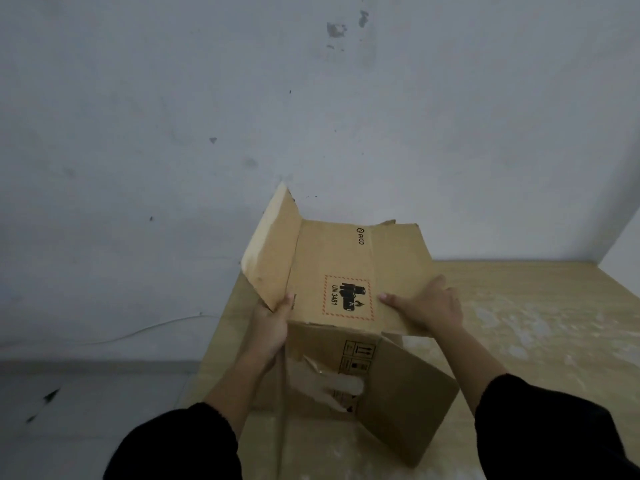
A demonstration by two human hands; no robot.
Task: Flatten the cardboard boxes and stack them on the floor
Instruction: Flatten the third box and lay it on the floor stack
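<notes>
A brown cardboard box with a red-framed battery label and the word PICO is held up in front of me, its flaps splayed open. My left hand grips the lower corner of its left flap, thumb on top. My right hand grips the right flap's edge, fingers spread over the outer face. A lower panel with torn white tape and another flap hang down towards me.
A wooden table top lies under and to the right of the box, against a grey-white wall. Grey floor shows at the lower left, with a thin white cable along the wall's base.
</notes>
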